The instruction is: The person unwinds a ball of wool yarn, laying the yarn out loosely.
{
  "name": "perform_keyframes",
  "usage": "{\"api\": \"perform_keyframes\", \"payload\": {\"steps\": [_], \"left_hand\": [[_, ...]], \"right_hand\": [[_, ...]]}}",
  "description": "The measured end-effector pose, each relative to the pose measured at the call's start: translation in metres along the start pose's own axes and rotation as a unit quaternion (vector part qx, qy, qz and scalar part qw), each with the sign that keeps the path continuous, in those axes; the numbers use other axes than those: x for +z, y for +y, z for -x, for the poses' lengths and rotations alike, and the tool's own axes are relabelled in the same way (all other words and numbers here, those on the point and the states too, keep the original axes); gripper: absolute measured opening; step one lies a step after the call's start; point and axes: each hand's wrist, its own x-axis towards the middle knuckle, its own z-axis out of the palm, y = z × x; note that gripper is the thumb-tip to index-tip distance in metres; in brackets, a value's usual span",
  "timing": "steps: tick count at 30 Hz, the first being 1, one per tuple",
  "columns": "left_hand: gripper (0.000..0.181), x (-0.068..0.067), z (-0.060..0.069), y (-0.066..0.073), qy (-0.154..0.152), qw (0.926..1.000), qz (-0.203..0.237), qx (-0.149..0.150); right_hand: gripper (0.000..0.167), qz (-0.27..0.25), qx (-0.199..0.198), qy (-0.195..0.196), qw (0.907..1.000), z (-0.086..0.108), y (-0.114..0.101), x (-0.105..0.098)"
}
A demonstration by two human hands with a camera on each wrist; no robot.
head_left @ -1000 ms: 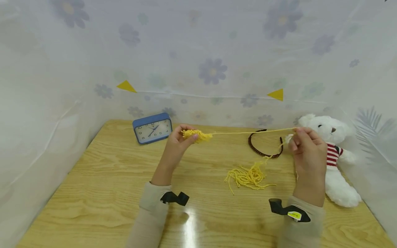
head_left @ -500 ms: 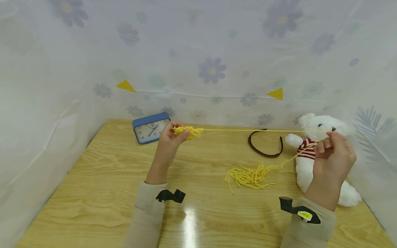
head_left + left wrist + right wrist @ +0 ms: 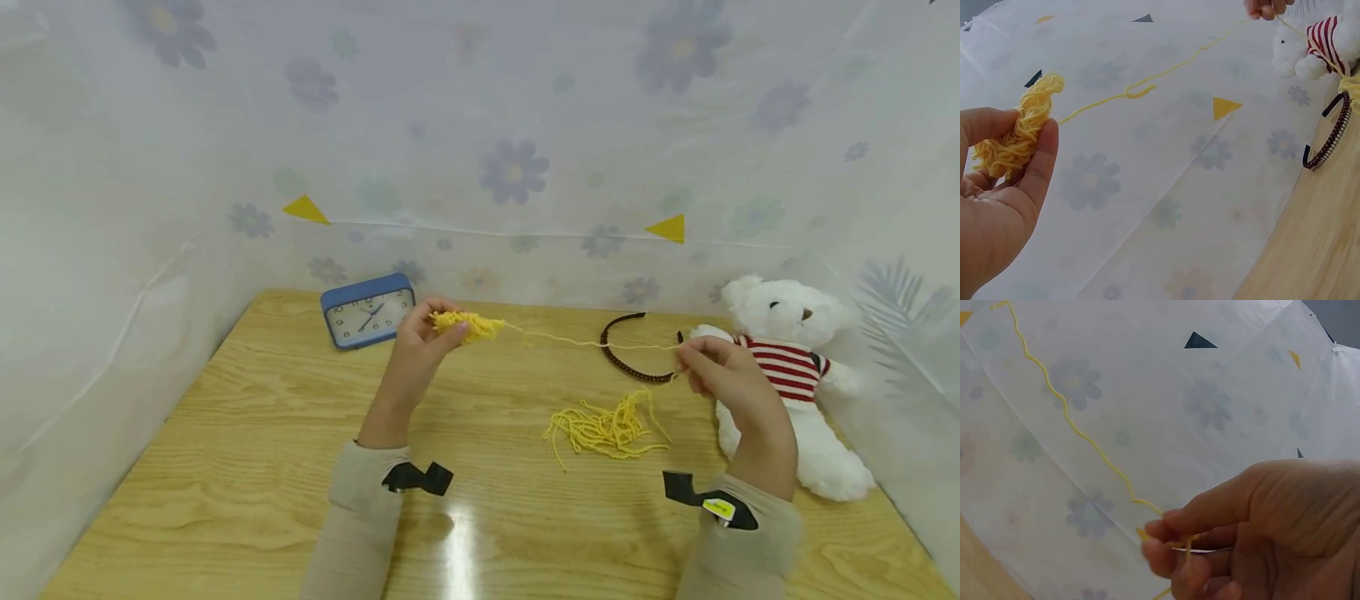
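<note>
My left hand (image 3: 411,362) holds a small bunch of yellow yarn (image 3: 467,327) above the table, gripping it between thumb and fingers. The left wrist view shows the bunch (image 3: 1019,134) as crinkled, tangled loops. A single yarn strand (image 3: 570,338) runs slack and wavy from it toward my right hand (image 3: 738,387), whose thumb and fingertips pinch it. From the right fingers the yarn hangs down, as the right wrist view partly shows. A loose heap of yellow yarn (image 3: 606,432) lies on the table between the forearms, nearer the right one.
A blue alarm clock (image 3: 369,312) stands behind the left hand. A dark beaded headband (image 3: 637,373) lies near the right hand. The white teddy bear (image 3: 832,458) in a striped shirt rests at the right, partly behind that hand. Floral sheeting (image 3: 450,125) surrounds the wooden table (image 3: 247,467).
The right hand went out to the right, drawing the strand taut, then came back left and lower. The strand now sags. My left hand shifted left, then slightly back.
</note>
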Motion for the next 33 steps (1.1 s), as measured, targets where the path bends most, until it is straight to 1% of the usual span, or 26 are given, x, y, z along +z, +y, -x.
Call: {"api": "perform_keyframes", "payload": {"steps": [1, 2, 3, 5, 7, 10, 12, 15, 16, 18, 19, 22, 23, 24, 25, 26, 27, 28, 30, 32, 33], "left_hand": [[0.016, 0.001, 0.000, -0.001, -0.010, 1.0000, -0.002, -0.001], [0.017, 0.003, 0.000, -0.001, -0.019, 0.9998, -0.006, -0.003], [0.018, 0.005, 0.001, -0.002, -0.028, 0.9996, -0.007, -0.008], [0.023, 0.009, 0.001, -0.005, -0.048, 0.9986, -0.007, -0.019], [0.028, 0.014, 0.002, -0.006, -0.069, 0.9971, -0.009, -0.031], [0.028, 0.022, 0.002, -0.010, -0.101, 0.9939, -0.010, -0.042], [0.024, 0.027, 0.003, -0.012, -0.121, 0.9917, -0.011, -0.042], [0.021, 0.034, 0.004, -0.015, -0.145, 0.9885, 0.001, -0.040], [0.021, 0.036, 0.004, -0.016, -0.152, 0.9876, 0.006, -0.040], [0.021, 0.039, 0.004, -0.017, -0.165, 0.9855, 0.016, -0.038], [0.021, 0.040, 0.004, -0.017, -0.170, 0.9846, 0.018, -0.036], [0.021, 0.041, 0.005, -0.017, -0.177, 0.9835, 0.017, -0.037], [0.022, 0.041, 0.005, -0.016, -0.176, 0.9836, 0.015, -0.038], [0.022, 0.041, 0.005, -0.016, -0.173, 0.9840, 0.013, -0.039], [0.022, 0.040, 0.005, -0.015, -0.169, 0.9847, 0.010, -0.041], [0.022, 0.040, 0.005, -0.015, -0.164, 0.9856, 0.007, -0.043], [0.022, 0.039, 0.005, -0.014, -0.158, 0.9864, 0.004, -0.044], [0.023, 0.037, 0.005, -0.014, -0.152, 0.9874, 0.001, -0.044], [0.024, 0.035, 0.004, -0.014, -0.141, 0.9891, -0.009, -0.042], [0.025, 0.032, 0.003, -0.015, -0.129, 0.9907, -0.014, -0.040], [0.025, 0.030, 0.003, -0.015, -0.122, 0.9916, -0.016, -0.040]], "right_hand": [[0.025, 0.049, 0.004, -0.029, 0.9984, -0.001, 0.001, 0.001], [0.027, 0.085, 0.008, -0.056, 0.9948, -0.002, 0.001, 0.002], [0.029, 0.112, 0.011, -0.079, 0.9905, -0.004, 0.001, 0.004], [0.029, 0.144, 0.019, -0.117, 0.9825, -0.006, 0.001, 0.008], [0.030, 0.157, 0.019, -0.142, 0.9773, -0.008, -0.001, 0.014], [0.032, 0.168, 0.010, -0.168, 0.9714, -0.011, -0.005, 0.024], [0.033, 0.166, -0.019, -0.179, 0.9697, -0.013, -0.008, 0.032], [0.034, 0.125, -0.093, -0.200, 0.9673, -0.015, -0.015, 0.047], [0.037, 0.105, -0.122, -0.213, 0.9637, -0.016, -0.018, 0.052], [0.044, 0.054, -0.176, -0.250, 0.9506, -0.018, -0.023, 0.065], [0.048, 0.026, -0.192, -0.272, 0.9426, -0.019, -0.026, 0.071], [0.057, -0.039, -0.204, -0.332, 0.9200, -0.022, -0.033, 0.088], [0.059, -0.057, -0.201, -0.347, 0.9145, -0.023, -0.035, 0.092], [0.060, -0.071, -0.194, -0.355, 0.9119, -0.023, -0.036, 0.095], [0.059, -0.080, -0.185, -0.359, 0.9111, -0.023, -0.038, 0.097], [0.056, -0.080, -0.185, -0.355, 0.9128, -0.023, -0.038, 0.097], [0.051, -0.081, -0.180, -0.346, 0.9174, -0.021, -0.039, 0.097], [0.045, -0.078, -0.176, -0.331, 0.9239, -0.020, -0.039, 0.096], [0.029, -0.067, -0.172, -0.289, 0.9392, -0.016, -0.039, 0.090], [0.016, -0.054, -0.172, -0.236, 0.9549, -0.012, -0.039, 0.082], [0.014, -0.051, -0.169, -0.209, 0.9618, -0.009, -0.039, 0.077]]}}
